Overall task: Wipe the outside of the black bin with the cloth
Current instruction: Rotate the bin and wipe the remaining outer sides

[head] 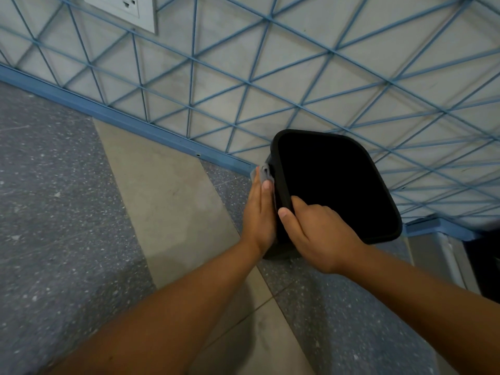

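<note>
The black bin (378, 207) stands on the floor close to the wall, seen from above with its dark inside showing. My right hand (316, 234) grips the near left part of the rim, fingers over the edge. My left hand (258, 212) lies flat against the bin's left outer wall and presses a grey cloth (263, 173) to it. Only a small part of the cloth pokes out past my fingertips. Most of the bin's outer walls are hidden from this angle.
A grey wall with a blue line pattern (270, 77) and a blue skirting board (121, 117) runs behind the bin. A wall socket (127, 9) sits at the top left. The floor is speckled blue-grey with a beige strip (167, 198). A dark object (484, 266) stands at the right.
</note>
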`<action>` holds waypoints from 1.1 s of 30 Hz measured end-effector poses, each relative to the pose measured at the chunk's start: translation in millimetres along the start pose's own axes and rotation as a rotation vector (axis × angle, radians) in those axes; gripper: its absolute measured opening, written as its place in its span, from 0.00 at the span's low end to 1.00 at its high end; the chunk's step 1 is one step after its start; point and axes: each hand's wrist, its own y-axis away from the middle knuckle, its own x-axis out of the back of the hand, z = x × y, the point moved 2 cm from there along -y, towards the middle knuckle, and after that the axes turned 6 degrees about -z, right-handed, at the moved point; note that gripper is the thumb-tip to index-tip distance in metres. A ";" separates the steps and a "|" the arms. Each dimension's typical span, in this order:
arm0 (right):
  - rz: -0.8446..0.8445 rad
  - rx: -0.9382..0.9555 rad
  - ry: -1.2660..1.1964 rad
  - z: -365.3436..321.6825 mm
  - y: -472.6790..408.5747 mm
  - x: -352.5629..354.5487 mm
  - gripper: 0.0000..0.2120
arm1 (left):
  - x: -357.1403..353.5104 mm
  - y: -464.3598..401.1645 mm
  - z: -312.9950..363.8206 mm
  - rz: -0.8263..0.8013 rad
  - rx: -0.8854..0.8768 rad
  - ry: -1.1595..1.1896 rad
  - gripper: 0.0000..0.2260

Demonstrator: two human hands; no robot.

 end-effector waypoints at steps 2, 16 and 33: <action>0.014 0.006 0.002 0.2 0.4 -0.4 0.16 | -4.2 2.9 8.8 0.009 -0.031 0.028 0.26; 0.042 0.018 0.037 6.8 -1.0 -7.7 0.16 | -3.3 17.9 -1.3 0.007 -0.026 -0.043 0.24; 0.041 0.043 0.014 6.6 0.8 -6.8 0.20 | -8.5 18.6 6.1 0.022 -0.029 0.022 0.31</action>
